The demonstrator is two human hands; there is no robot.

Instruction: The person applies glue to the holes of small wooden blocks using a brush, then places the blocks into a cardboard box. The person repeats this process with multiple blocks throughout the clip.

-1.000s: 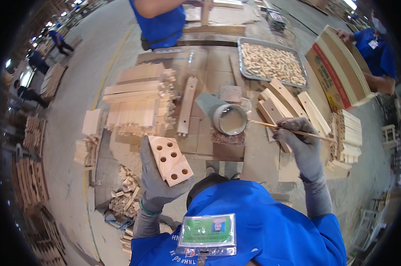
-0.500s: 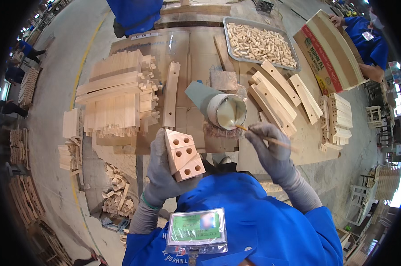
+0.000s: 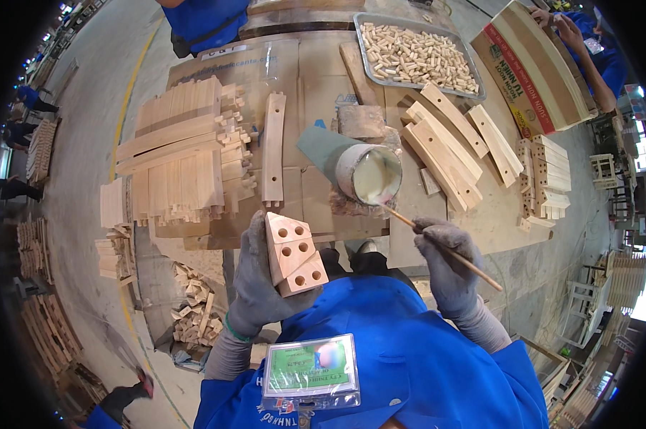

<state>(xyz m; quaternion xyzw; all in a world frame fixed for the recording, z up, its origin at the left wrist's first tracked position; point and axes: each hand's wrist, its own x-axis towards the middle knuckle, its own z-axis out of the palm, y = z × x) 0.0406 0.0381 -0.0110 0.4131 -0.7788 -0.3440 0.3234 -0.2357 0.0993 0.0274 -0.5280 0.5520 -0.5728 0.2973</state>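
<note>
half a second ago we had the tip of the thin wooden stick inside the mouth of the cup; now it sits at the cup's near right rim, and our right hand is a little closer to our body. a second ago the stick was clear of the cup, off to its right. we judge that we are wiping or drawing off some of the pale liquid, with the holes not being worked at this instant; whether the tip touches liquid or only rim, we cannot tell.

our right fingers are pinched around the stick's middle. our left hand is curled firmly around a stack of drilled wooden pieces, which has barely moved in the last half second. the stack lies against our palm, the hand wrapping its left side and underside, its six holes facing up. it is on our side of the cup, well apart from the stick.
</note>
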